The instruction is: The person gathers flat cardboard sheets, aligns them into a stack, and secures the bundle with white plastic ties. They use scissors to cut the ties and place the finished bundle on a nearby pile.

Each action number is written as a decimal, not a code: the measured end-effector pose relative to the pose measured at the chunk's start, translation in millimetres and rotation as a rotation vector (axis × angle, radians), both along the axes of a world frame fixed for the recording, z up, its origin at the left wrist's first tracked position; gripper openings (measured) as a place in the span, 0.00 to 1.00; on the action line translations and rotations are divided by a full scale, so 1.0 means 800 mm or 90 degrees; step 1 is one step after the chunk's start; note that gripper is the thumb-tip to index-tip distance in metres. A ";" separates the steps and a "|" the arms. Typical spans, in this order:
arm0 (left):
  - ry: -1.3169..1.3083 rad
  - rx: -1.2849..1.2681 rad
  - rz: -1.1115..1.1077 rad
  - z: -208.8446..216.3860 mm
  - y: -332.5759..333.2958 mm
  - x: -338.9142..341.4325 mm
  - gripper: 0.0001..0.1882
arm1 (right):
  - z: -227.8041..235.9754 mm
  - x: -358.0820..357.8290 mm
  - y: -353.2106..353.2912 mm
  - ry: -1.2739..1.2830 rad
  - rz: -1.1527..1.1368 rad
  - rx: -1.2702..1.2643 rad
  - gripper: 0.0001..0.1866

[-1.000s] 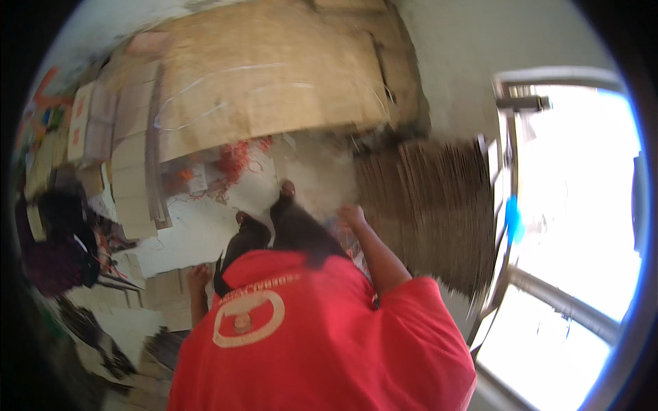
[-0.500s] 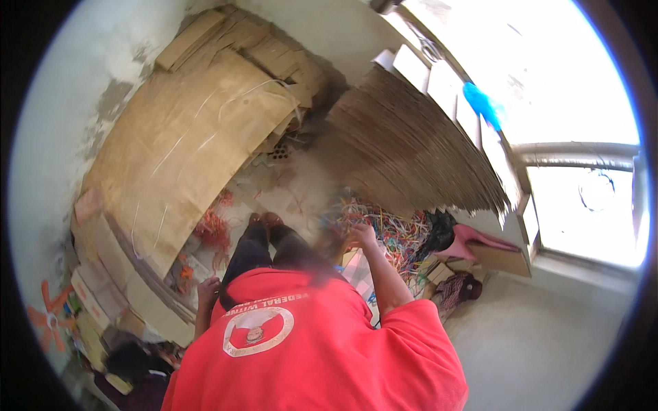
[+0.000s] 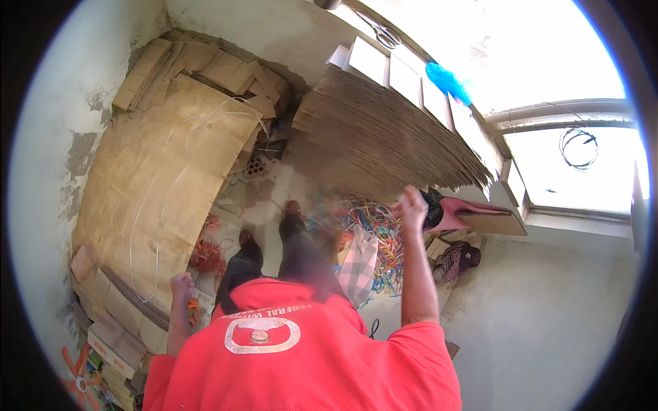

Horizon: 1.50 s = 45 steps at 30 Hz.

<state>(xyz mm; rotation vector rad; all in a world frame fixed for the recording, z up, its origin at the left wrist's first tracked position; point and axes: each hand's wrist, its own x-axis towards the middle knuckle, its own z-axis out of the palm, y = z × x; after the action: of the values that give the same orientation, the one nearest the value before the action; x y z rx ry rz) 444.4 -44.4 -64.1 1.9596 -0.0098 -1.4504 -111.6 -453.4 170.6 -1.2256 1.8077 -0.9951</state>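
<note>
Against wall: brown cardboard sheets (image 3: 157, 185) | left hand (image 3: 182, 284) fisted, empty | right hand (image 3: 412, 207) fisted, contents unclear

A rough storeroom or workshop for cardboard: flattened cardboard sheets (image 3: 157, 185) lean on the stained plaster wall (image 3: 62, 137) at left, a ribbed cardboard stack (image 3: 384, 137) stands at upper centre, and coloured strapping scraps (image 3: 377, 233) litter the concrete floor (image 3: 267, 205).

Red shirt (image 3: 308, 363); brown cardboard sheets (image 3: 384, 133); multicoloured straps (image 3: 373, 229); blue bag (image 3: 445, 82).
</note>
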 end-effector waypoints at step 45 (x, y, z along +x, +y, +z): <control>-0.285 -0.011 -0.218 0.101 -0.252 -0.280 0.08 | 0.148 -0.001 -0.626 0.476 0.426 0.022 0.27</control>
<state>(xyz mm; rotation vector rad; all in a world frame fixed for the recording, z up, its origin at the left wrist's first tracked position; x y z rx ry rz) 220.8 -245.7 16.4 2.3090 -0.5800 -1.1705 -112.5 -954.2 288.6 -2.1680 1.6773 -0.1129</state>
